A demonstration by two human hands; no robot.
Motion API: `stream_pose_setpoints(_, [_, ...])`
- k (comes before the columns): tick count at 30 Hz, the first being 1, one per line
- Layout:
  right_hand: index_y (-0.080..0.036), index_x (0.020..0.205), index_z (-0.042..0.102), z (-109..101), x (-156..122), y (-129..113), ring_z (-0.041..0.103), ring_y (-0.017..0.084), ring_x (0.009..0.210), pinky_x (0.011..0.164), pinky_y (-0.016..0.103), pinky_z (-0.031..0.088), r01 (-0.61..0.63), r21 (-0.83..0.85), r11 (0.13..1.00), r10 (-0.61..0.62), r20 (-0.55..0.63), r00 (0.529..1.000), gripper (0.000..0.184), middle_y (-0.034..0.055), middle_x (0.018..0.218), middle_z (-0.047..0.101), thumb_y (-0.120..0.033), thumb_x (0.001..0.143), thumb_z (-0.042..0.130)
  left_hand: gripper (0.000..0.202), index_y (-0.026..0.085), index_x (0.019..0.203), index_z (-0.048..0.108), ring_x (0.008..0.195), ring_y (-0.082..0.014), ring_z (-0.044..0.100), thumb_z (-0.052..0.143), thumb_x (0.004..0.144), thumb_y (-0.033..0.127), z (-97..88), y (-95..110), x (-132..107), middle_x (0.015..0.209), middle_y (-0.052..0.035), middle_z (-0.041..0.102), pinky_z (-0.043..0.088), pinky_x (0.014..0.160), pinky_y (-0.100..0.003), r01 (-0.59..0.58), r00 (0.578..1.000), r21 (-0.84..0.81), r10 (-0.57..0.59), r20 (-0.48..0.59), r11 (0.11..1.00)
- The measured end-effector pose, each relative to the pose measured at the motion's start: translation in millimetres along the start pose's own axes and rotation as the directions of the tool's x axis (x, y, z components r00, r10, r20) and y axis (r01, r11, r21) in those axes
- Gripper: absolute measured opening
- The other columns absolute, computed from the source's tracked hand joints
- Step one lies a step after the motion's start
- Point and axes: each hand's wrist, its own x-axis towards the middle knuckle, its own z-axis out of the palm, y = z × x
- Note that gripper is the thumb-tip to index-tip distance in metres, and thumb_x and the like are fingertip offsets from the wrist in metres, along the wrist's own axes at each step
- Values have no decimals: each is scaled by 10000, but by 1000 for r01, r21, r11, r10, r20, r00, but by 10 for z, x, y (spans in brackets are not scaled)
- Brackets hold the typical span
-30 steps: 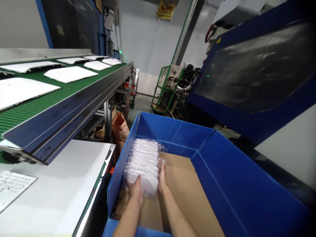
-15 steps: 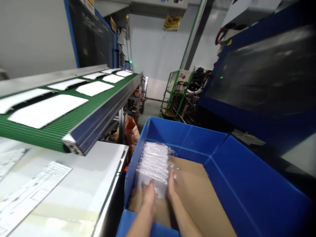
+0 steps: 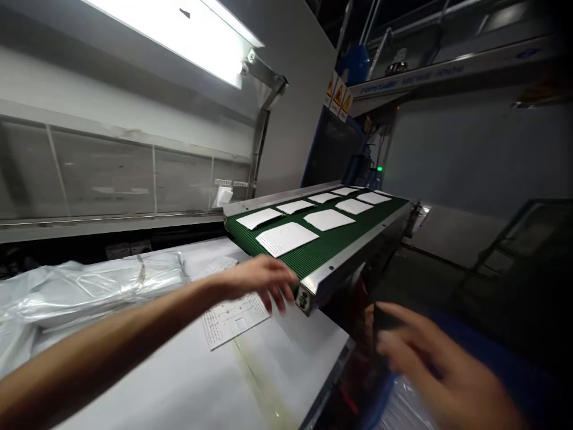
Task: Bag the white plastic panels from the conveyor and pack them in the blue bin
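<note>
My left hand reaches over the white table near the end of the green conveyor belt, its fingers spread and bent downward with nothing in them. Just beneath it lies a white plastic panel with small marks and a square on its face. Off to the right, my right hand hangs in the air past the table's edge. Motion blurs it, but thumb and fingers are apart and no object shows between them. On the belt, white panels rest in two rows; the closest is a short way beyond my left hand.
Clear plastic bags are heaped at the table's left. A metal rail edges the conveyor, its corner close to my left fingers. Low on the right, wrapped white pieces sit in the dark blue box. A bright lamp hangs above.
Both hands have left the stack of bagged white pieces in the blue box. The view has swung left to the table and conveyor, with my left hand now over the table.
</note>
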Motion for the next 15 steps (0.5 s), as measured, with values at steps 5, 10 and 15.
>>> stream_pose_setpoints(5, [-255,1362,379,716,1404,-889,456,264,1213,949,414,394,449,-320,834,-328,366,871,473,68,1374,462,-354,900,392,476,100,1245,480,1187,-283,501,488,853,371,-1343,-212,724,1287,-190,532,404,967,-400,126,801,420,157,-578,899])
stream_pose_setpoints(10, [-234,1410,309,1554,2622,-996,231,336,1354,1044,492,269,509,-353,785,-196,637,745,858,101,1494,276,-474,679,689,608,165,1279,458,1343,-344,253,649,731,349,-1734,-647,1381,1434,-155,377,121,1085,-531,144,730,527,270,-628,837])
stream_pose_setpoints(15, [-192,1185,547,1762,2865,-945,478,298,1148,905,493,389,499,-386,776,-110,696,709,606,105,1218,550,-546,707,659,362,154,1061,618,1160,-350,481,458,855,405,-1965,-654,1351,1165,-156,607,275,1002,-504,112,719,512,287,-633,851])
